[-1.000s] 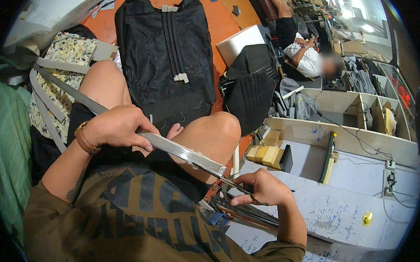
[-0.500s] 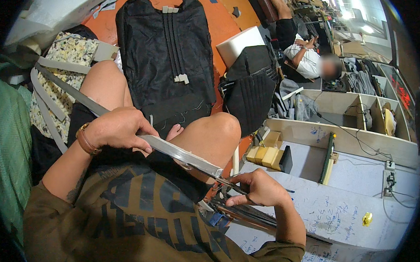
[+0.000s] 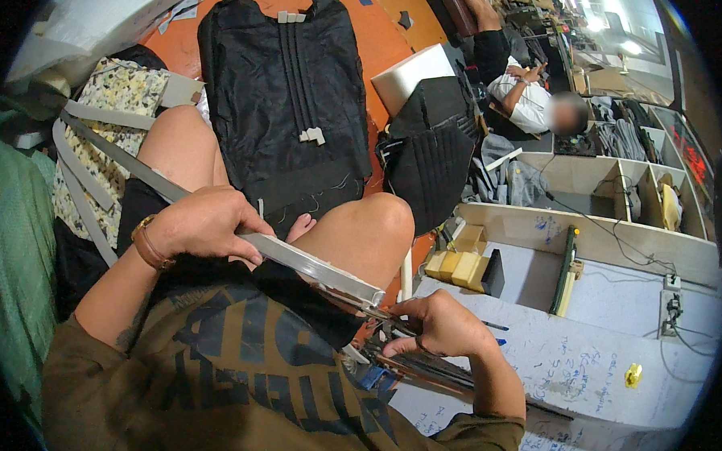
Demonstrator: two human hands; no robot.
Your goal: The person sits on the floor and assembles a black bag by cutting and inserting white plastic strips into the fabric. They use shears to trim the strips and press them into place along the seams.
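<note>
A long grey strip (image 3: 162, 182) runs from the foam at the left, under my left hand (image 3: 208, 226) and across my lap. That hand pinches it between thumb and fingers. Beyond the thumb, the strip looks shiny and stiff, with a pale edge, and ends close to my right hand (image 3: 446, 326). My right hand is closed on a slim dark metal tool (image 3: 378, 312), whose tip meets the strip's end; its exact kind is partly hidden by the fingers. More grey strips (image 3: 76, 169) loop over the speckled foam (image 3: 118, 95).
A black fabric cover (image 3: 242, 85) with cords lies ahead on the orange floor. Black padded pieces (image 3: 430, 158) lean against a white block (image 3: 407, 74). At right stand yellow blocks (image 3: 460, 269), a marked white board (image 3: 568, 353) and wooden compartments (image 3: 577, 188). Another person (image 3: 525, 109) sits farther off.
My right hand has shifted very slightly, with its fingers still closed near the strip's end. The left hand and the strip look almost unchanged.
</note>
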